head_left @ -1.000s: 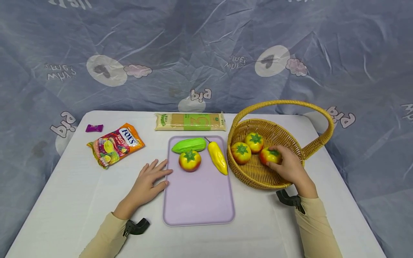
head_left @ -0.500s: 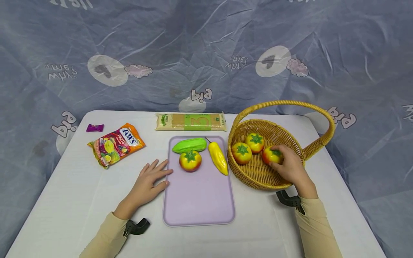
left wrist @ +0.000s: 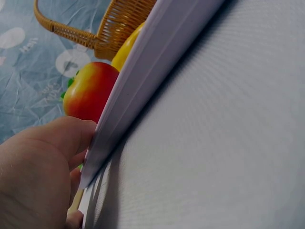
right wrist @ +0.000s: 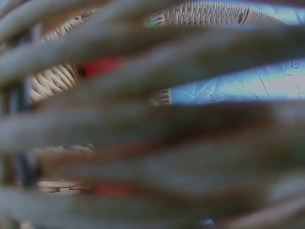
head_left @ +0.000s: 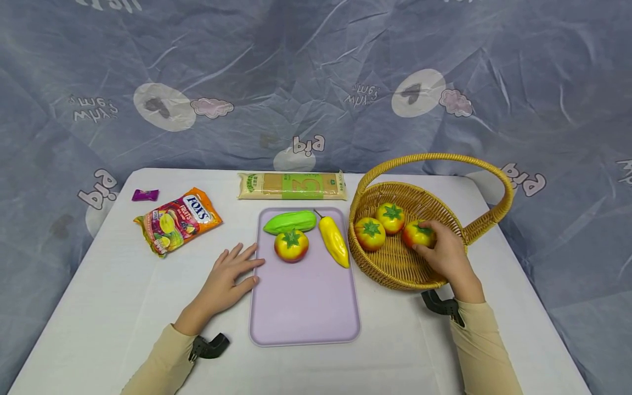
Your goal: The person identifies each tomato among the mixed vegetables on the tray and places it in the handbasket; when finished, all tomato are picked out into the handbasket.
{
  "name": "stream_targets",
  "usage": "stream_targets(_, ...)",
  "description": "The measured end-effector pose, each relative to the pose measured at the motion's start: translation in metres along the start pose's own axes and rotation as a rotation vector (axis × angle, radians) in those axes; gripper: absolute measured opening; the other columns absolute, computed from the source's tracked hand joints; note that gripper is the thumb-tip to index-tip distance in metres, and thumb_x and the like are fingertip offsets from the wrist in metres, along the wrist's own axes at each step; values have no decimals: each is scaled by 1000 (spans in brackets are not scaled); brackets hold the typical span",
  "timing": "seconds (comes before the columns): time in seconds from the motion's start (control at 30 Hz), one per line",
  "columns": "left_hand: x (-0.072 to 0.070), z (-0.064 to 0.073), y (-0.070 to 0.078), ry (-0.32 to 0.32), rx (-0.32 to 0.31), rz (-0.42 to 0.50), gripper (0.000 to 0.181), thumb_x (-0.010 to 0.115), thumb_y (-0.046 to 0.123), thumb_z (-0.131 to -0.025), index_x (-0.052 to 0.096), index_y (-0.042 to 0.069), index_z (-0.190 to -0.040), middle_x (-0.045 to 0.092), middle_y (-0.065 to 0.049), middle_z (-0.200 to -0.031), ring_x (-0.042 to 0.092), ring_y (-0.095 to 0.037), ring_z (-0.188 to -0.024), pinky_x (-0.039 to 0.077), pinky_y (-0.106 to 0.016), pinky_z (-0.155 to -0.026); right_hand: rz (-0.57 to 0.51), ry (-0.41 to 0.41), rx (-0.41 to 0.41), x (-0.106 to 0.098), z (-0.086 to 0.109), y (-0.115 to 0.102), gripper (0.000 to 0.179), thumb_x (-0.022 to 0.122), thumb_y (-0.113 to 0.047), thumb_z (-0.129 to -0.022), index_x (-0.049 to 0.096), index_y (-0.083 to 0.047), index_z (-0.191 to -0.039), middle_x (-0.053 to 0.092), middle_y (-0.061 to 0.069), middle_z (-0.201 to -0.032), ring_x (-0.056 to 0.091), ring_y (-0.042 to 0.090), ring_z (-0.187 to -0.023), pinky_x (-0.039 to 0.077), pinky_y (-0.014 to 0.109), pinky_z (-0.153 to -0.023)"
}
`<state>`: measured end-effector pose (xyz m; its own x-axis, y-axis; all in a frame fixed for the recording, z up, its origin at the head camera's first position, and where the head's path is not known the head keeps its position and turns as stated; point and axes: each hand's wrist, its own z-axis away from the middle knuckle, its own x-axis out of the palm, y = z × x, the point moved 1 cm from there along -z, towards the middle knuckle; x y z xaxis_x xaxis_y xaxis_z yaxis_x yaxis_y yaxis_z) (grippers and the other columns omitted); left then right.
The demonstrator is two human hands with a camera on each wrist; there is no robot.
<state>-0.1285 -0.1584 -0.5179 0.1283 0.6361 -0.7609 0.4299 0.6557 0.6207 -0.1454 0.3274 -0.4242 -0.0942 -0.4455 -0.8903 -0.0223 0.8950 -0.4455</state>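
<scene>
My right hand (head_left: 446,255) reaches into a wicker basket (head_left: 395,280) and grips a red-and-yellow toy tomato (head_left: 415,236) with thumb and fingers. Two similar toy tomatoes, one nearer (head_left: 370,240) and one farther back (head_left: 390,211), sit at the basket's left. In the right wrist view, blurred wicker strands (right wrist: 143,129) cover most of the scene and hide the hand. My left hand (head_left: 227,280) lies with fingers spread, fingertips at the left rim of a lilac tray (head_left: 303,307). On the tray are a toy tomato (left wrist: 90,90), a green ridged vegetable (head_left: 289,223) and a yellow pepper (head_left: 333,241).
Behind the tray lies a pack of noodles (head_left: 291,186). An orange Fox's candy bag (head_left: 180,222) and a small purple-wrapped candy (head_left: 145,195) are at the back left. The basket's tall handle (head_left: 434,157) arches over its opening. A grey-blue printed sheet (head_left: 316,82) hangs behind the white table.
The toy tomato in my right hand has shifted slightly to the right inside the basket. My left hand stays in place at the tray's rim.
</scene>
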Motion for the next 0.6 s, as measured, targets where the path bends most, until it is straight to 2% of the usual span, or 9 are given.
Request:
stream_targets(0.33, 1, 1, -1, 7, 3, -1, 38, 69, 27, -94, 71, 20, -131, 48, -11, -158, 33, -49, -150, 15, -74, -119, -14, -38, 38, -1, -1, -1, 54, 75, -10, -88, 52, 4, -135, 57, 37, -132, 56, 53, -116, 46, 67, -97)
stream_targets(0.6, 1, 0, -2, 9, 5, -4, 38, 69, 27, -94, 70, 20, -132, 48, -10, -158, 33, -49, -150, 15, -74, -119, -31, 19, 64, -1, 2, -1, 57, 75, -14, -88, 50, 5, -136, 56, 36, -132, 56, 52, -114, 48, 67, -95)
